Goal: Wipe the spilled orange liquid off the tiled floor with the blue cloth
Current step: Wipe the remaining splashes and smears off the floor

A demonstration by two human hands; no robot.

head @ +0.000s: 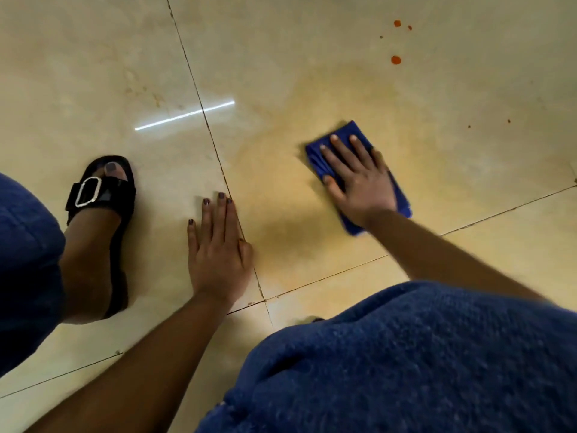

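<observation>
The floor carries a faint orange film mid-tile; sweep it in overlapping strokes. The cloth lies folded there, pressed flat under the right hand, fingers spread. The left hand braces flat by the grout line. Drops toward the far edge need reaching next.

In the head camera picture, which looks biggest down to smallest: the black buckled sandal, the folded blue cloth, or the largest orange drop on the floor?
1. Black buckled sandal, though it lies nearer the camera, so this is unsure.
2. Folded blue cloth, partly covered by the right hand.
3. Largest orange drop, clearly smallest.
</observation>
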